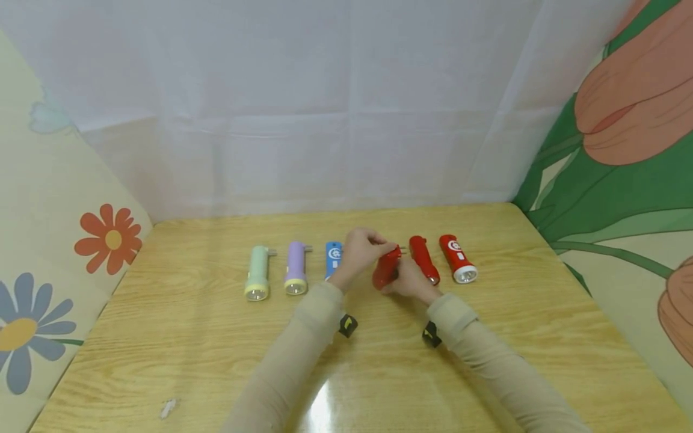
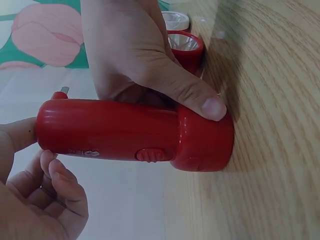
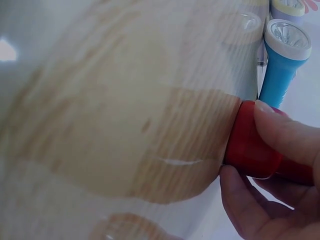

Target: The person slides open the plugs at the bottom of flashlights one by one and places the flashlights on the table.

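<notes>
A red flashlight (image 1: 386,269) stands lens end down on the table in front of me, tilted slightly in the head view. My right hand (image 1: 409,278) grips its wide head; in the right wrist view, the thumb and fingers wrap the red head (image 3: 252,140). At the tail end, my left hand (image 1: 361,252) pinches the flashlight with its fingertips. Metal plug prongs (image 2: 65,90) stick out sideways by the tail. The slide switch (image 2: 151,155) faces the left wrist camera. A blue flashlight (image 1: 334,255) lies just left, partly hidden behind the left hand.
Light green (image 1: 258,267) and purple (image 1: 296,264) flashlights lie at left, prongs out. Another red flashlight (image 1: 422,257) and a red one with a white rim (image 1: 455,255) lie right of my hands. A pale mark (image 1: 168,408) shows on the wooden table (image 1: 162,337).
</notes>
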{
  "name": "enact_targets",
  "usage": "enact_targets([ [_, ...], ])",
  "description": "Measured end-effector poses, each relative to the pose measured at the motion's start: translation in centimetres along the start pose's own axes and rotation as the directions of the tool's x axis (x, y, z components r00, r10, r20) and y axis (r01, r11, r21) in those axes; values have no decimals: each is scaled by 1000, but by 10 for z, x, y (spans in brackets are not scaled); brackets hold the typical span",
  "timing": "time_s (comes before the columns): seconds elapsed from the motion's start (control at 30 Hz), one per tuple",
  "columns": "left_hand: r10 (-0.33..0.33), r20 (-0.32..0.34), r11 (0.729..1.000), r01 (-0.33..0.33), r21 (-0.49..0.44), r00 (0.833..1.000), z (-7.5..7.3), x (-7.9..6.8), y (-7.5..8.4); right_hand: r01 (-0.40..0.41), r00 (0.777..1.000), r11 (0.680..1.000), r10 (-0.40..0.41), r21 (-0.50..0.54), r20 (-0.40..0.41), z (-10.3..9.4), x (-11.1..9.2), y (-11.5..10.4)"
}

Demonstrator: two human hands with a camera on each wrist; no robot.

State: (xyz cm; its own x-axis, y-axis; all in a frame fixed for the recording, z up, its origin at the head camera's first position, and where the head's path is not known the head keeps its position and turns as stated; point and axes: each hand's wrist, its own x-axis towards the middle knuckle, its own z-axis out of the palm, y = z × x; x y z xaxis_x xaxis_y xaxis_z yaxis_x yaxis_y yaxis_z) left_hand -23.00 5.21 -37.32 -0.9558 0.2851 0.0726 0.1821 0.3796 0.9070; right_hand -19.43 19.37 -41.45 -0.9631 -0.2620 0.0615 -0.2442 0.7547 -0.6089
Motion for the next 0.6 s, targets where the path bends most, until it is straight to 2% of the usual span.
enact_targets([
  [0.6,-8,-6,1000,8,5,1000,0,0,3,1,1000,999,-1,-32,16,-1,1,1],
])
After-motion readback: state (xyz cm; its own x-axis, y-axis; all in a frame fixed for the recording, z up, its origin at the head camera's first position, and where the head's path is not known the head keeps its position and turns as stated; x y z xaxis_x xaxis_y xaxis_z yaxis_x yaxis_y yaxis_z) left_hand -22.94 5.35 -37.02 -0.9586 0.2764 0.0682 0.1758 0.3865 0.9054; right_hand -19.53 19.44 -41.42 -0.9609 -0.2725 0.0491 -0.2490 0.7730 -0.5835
